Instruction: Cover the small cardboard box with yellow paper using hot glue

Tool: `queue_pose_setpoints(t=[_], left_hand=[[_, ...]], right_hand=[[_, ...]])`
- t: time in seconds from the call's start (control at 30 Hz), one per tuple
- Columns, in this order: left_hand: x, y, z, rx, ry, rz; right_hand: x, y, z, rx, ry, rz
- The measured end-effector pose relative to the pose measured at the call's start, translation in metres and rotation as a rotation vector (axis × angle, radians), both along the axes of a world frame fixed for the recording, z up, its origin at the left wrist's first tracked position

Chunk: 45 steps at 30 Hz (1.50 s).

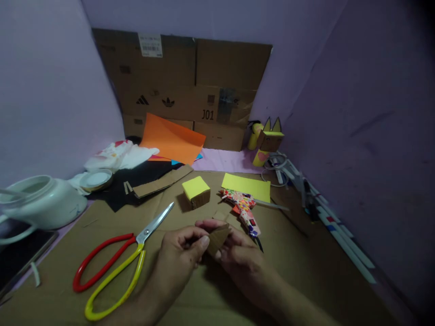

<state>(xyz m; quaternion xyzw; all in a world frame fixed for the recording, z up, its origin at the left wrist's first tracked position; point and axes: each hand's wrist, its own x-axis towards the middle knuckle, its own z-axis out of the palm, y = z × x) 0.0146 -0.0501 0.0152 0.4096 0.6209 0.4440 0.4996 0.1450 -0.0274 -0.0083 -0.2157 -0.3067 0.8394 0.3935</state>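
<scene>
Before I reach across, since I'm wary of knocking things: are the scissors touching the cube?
Apart. The head view shows bare cardboard between the tip of the scissors and the cube.

The cardboard panel (231,63) behind the orange sheet (171,138) bears "J01" (208,114), just above the sheet's right end. Two Adidas marks, the slanted-bar logo (142,99) and the trefoil (168,102), stand above the sheet's left and middle parts. Higher above the sheet, the panel's white label (150,45) carries a barcode; its lettering is too blurred to read.
</scene>
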Motion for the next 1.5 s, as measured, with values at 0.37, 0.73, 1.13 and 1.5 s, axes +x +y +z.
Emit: queue_pose_setpoints(t=[0.37, 0.73, 1.13, 1.5], left_hand=[[0.007, -0.004, -0.002, 0.023, -0.043, 0.043], [0.007, -0.005, -0.004, 0.063, -0.106, -0.106], [0.001, -0.006, 0.001, 0.043, -0.006, -0.006], [0.001, -0.008, 0.006, 0.020, -0.025, -0.025]], right_hand=[[-0.001, -0.001, -0.004, 0.093, 0.019, -0.041], [-0.003, -0.005, 0.000, 0.055, -0.019, -0.041], [0.011, 0.008, 0.003, 0.300, -0.521, -0.144], [0.011, 0.007, 0.001, 0.250, -0.493, -0.144]])
